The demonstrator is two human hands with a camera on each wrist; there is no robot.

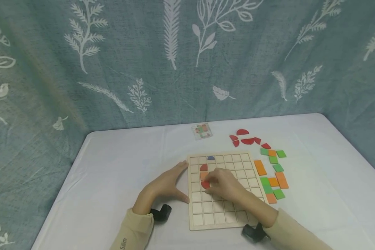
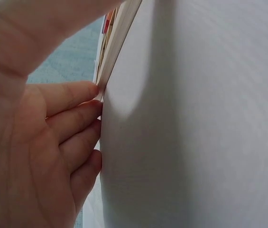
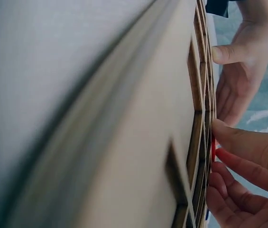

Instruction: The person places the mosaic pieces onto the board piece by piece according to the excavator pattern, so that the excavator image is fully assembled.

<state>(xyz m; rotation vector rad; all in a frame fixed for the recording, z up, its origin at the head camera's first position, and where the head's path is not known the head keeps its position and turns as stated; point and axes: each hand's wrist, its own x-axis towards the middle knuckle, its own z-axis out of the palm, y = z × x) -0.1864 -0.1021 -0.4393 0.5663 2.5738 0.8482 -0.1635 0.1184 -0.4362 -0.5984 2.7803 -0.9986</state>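
Red piece pinched in the right hand, second column of a gridded board

Right hand: thumb and forefinger brought together on the red piece, other fingers curled in; forearm enters across the board from the near right corner.

Red piece: one, at the fingertips, to the left of the palm; position at the fourth row from the far edge. Straight side apparently toward the far edge, curve toward the person; long axis uncertain, since the fingers cover part of it. Whether seated in its cell or held slightly above: cannot tell.

Orange square: one, just beyond the red piece in the same column. The key relation, by judgement, is the line-up of the red piece's straight side with this square's near side.

Red quarter-round: one, next beyond the square.

Blue half-round: one, far row, third column.

Left hand: fingers extended, thumb spread, tips against the board's left edge; farther from the red piece than the right hand, one column of cells between.

Outward: loose red pieces past the far right corner; green and orange tiles along the right side; patterned packet beyond the board.
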